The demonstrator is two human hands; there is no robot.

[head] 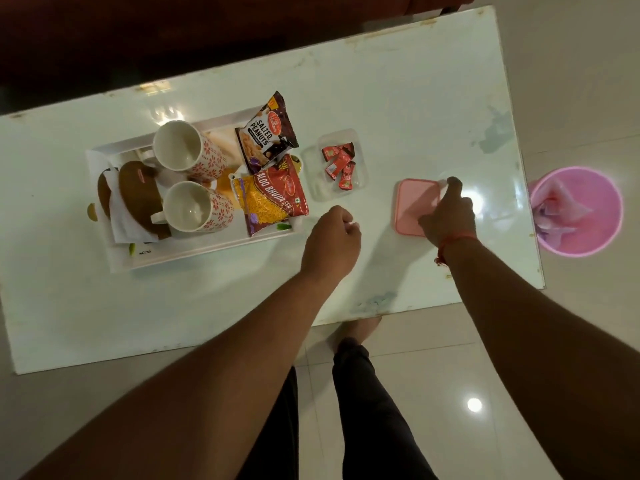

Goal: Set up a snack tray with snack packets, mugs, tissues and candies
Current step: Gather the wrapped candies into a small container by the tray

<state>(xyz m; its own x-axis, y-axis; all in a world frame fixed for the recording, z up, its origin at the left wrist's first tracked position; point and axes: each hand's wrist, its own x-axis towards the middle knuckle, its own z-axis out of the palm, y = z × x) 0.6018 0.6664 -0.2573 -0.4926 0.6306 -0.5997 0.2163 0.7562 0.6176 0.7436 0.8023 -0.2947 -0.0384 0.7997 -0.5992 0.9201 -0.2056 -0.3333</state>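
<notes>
At the left of the glossy white table [398,109], the white rectangular serving tray [194,252] is already carrying most of the set: folded white paper tissues [121,220] lying under brown round pieces whose nature I cannot tell, two white ceramic mugs with red flower prints [188,147] [197,207] tipped on their sides, and two foil snack packets, the dark salted-peanuts one [268,133] overhanging the far rim and the red aloo-bhujia one [273,199] lying over the near right corner.

Just beside the tray's right edge, a clear plastic square container [313,183] is sitting on the table, holding the red-wrapped candies [341,162]; it is not yet on the tray.

Nearer the viewer, the left hand [330,240] is hovering over bare table with its fingers curled into a loose fist, apparently holding nothing, though I cannot tell for sure.

Further right, the right hand [446,213] is resting on the pink square plastic lid [414,206], fingers bent over its right edge and seeming to pinch it.

The step in hand looks like dealing with the lid so that the candies can join the tray. Doing it well means keeping the lid flat, steadying the light container with the left hand, and then clearing room beside the packets.

On the floor at the far right, a pink round plastic bin [606,237] is holding crumpled wrappers.
</notes>
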